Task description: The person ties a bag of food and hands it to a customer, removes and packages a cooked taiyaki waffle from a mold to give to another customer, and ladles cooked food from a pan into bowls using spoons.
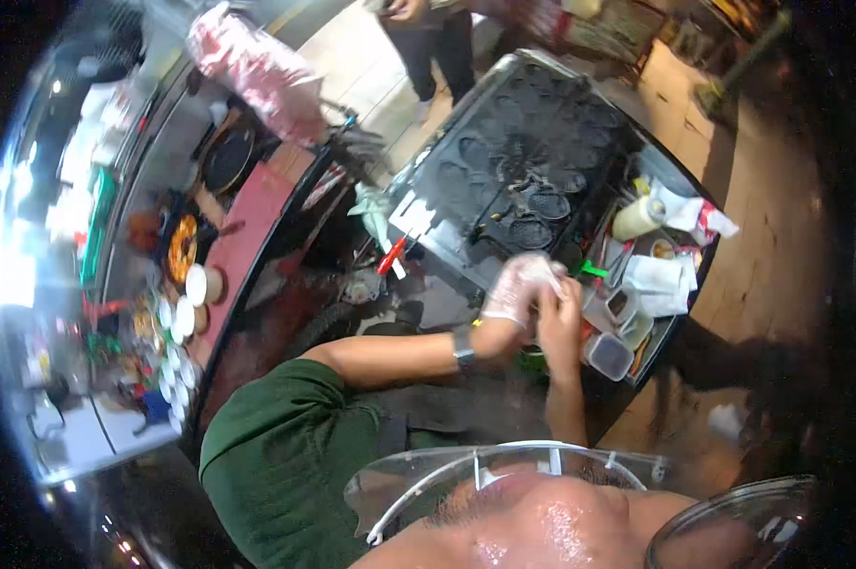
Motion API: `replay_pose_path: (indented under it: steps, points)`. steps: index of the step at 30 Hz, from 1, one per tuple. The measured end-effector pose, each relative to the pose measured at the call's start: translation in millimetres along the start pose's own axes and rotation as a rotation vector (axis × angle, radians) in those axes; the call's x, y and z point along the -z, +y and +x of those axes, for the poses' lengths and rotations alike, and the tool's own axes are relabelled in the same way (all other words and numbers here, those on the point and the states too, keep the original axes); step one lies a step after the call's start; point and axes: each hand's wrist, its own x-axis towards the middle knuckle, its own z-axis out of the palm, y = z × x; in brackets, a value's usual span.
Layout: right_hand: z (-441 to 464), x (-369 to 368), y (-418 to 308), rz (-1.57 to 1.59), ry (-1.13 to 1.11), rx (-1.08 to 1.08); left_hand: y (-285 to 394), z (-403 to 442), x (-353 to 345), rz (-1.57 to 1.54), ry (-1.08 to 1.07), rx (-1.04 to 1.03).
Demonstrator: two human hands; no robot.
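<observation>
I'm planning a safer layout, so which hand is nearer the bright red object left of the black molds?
Left. The gloved left hand is to the right of the red object in the picture; the right hand is farther right, beyond it.

On the left of your view runs a long counter with a dull red top point(254, 204) and a black edge, bowed by the lens. Beyond it, at your far left, a hard white glare point(9, 277) washes out detail. A tan tiled floor point(764, 284) spreads on your right; a paler tiled floor patch point(371, 52) shows near the top, and the picture's margins fall into blackness.
</observation>
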Motion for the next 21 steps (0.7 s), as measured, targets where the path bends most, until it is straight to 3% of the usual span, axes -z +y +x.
replay_pose_path:
  steps: [2,3,6,8,10,11,13,14,15,16,17,19,20,21]
  points:
    - [18.0,-51.1,-24.6,0.064,-0.188,-0.055,39.2,-2.0,39.0,0.001,0.196,-0.067]
    - [27.8,-80.9,-33.1,0.061,-0.267,-0.006,50.1,0.5,71.7,0.336,0.272,-0.278]
    - [33.9,-173.3,-69.8,0.122,-0.490,0.051,108.7,-32.8,137.7,-0.043,0.391,-0.339]
    - [33.7,-245.0,-87.8,0.184,-0.724,-0.114,155.4,-41.2,166.5,-0.217,0.563,-0.478]
    - [33.1,-335.0,-81.0,0.253,-0.804,0.015,182.3,-42.0,249.0,-0.191,0.432,-0.593]
    - [35.2,-382.1,-79.3,0.249,-0.836,0.042,214.7,-47.3,241.7,-0.261,0.662,-0.541]
    - [22.1,-448.8,-105.1,0.151,-0.865,0.136,239.8,-48.2,339.3,-0.081,0.523,-0.660]
    - [24.6,-473.0,-124.7,0.054,-0.831,0.209,257.4,-49.1,355.4,0.057,0.638,-0.722]
    - [24.6,-497.7,-131.6,-0.033,-0.838,0.406,270.6,-45.2,382.6,0.029,0.759,-0.648]
    - [23.5,-559.3,-95.5,0.037,-0.869,0.437,277.7,-42.3,428.7,0.025,0.682,-0.614]
    - [23.5,-542.3,-148.6,-0.082,-0.922,0.184,292.6,-50.0,448.8,0.228,0.751,-0.482]
    - [17.6,-614.9,-119.1,-0.023,-0.822,0.304,315.0,-56.2,498.0,0.177,0.628,-0.374]
    - [12.4,-637.1,-108.7,-0.051,-0.702,0.485,330.4,-63.5,498.7,0.232,0.648,-0.241]
    - [10.2,-643.7,-111.4,-0.099,-0.787,0.448,339.0,-71.0,490.0,0.263,0.677,-0.200]
